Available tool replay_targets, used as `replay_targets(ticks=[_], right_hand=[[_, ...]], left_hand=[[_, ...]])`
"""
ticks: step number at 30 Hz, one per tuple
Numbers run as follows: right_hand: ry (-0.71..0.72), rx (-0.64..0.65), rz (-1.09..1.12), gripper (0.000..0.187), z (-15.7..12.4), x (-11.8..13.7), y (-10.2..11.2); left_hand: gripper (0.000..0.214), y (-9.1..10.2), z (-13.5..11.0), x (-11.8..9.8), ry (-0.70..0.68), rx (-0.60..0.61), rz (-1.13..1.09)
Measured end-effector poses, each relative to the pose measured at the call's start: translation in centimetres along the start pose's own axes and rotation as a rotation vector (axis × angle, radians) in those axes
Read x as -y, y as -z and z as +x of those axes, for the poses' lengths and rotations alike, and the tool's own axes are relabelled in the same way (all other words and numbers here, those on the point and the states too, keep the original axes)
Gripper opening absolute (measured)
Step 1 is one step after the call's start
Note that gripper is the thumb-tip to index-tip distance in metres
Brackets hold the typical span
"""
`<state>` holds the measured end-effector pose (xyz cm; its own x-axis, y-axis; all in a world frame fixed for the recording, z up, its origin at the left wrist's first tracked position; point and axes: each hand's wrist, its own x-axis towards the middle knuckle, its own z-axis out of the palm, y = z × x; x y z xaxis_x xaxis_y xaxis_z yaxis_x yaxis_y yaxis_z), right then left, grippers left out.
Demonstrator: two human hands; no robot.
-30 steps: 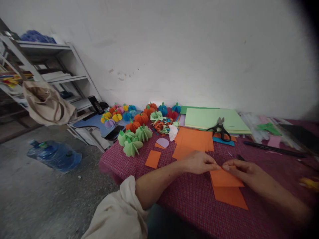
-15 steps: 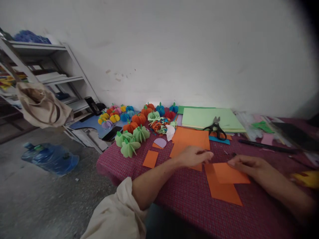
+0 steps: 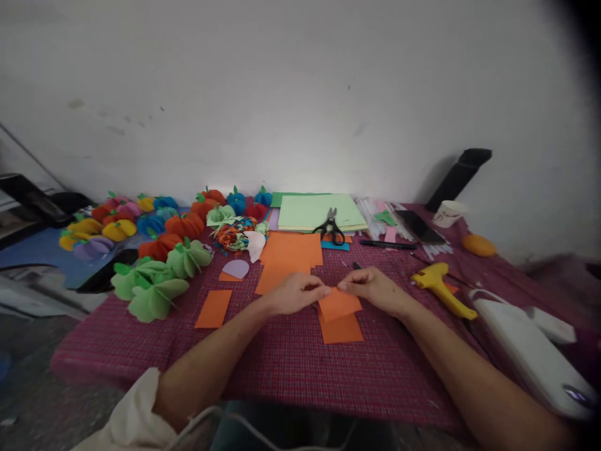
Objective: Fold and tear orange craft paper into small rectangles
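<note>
My left hand (image 3: 297, 293) and my right hand (image 3: 374, 290) are close together over the table. Both pinch the top edge of a small orange paper piece (image 3: 340, 304), the left at its upper left corner, the right a little further along. Beneath it another orange paper piece (image 3: 342, 331) lies on the cloth, partly covered. Beyond my hands are larger orange sheets (image 3: 291, 250), with black-handled scissors (image 3: 330, 228) to their right. A separate orange rectangle (image 3: 213, 309) lies left of my left forearm.
Paper pumpkins in several colours (image 3: 185, 225) crowd the left side, beside a pile of paper scraps (image 3: 235, 235). Green sheets (image 3: 319, 212) lie by the wall. On the right are a yellow glue gun (image 3: 444, 289), a phone (image 3: 419, 226), a paper cup (image 3: 449, 213) and a white device (image 3: 530, 357).
The view has swung right. My hands have come together, and my left hand now also grips the small orange paper that my right hand was holding.
</note>
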<state>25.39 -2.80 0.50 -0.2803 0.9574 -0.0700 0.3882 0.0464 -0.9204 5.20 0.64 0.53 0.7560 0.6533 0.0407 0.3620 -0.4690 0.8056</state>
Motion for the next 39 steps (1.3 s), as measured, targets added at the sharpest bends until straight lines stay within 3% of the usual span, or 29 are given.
replay_targets(ticks=[5, 9, 11, 14, 19, 22, 26, 30, 34, 39], right_hand=[[0.024, 0.013, 0.003, 0.026, 0.1, -0.1, -0.2], [0.023, -0.086, 0.079, 0.028, -0.1, 0.4, 1.1], [0.02, -0.076, 0.102, 0.028, -0.2, 0.6, 1.2], [0.021, -0.022, 0.043, 0.026, -0.1, 0.4, 0.5], [0.052, -0.057, -0.002, 0.028, 0.0, 0.1, -0.5], [0.034, -0.032, 0.043, 0.029, -0.2, 0.7, -1.1], [-0.016, -0.014, 0.237, 0.027, -0.5, 1.7, -2.7], [-0.092, 0.001, 0.425, 0.026, -0.1, 2.9, -4.9], [-0.105, 0.028, 0.469, 0.032, 1.0, 4.3, -7.1], [-0.174, 0.116, 0.431, 0.032, 3.8, 6.0, -10.2]], left_hand=[[0.042, -0.3, 0.1, 0.1, 0.022, 0.055, -0.009], [0.041, 0.3, 0.2, 0.6, 0.042, -0.02, -0.023], [0.041, 0.8, 0.2, 0.6, 0.037, -0.064, -0.025], [0.042, 1.1, 0.3, 0.3, 0.037, -0.119, -0.027], [0.033, 0.9, -0.2, -0.2, 0.013, -0.113, -0.147], [0.036, 0.4, -1.2, -0.4, 0.117, -0.151, -0.105], [0.039, -0.4, -3.5, -0.6, 0.231, -0.274, -0.088], [0.047, -1.1, -6.8, -1.1, 0.241, -0.286, -0.164], [0.05, -0.9, -10.9, -1.2, 0.26, -0.317, -0.107], [0.038, 1.3, -16.5, 0.8, 0.307, -0.671, 0.274]])
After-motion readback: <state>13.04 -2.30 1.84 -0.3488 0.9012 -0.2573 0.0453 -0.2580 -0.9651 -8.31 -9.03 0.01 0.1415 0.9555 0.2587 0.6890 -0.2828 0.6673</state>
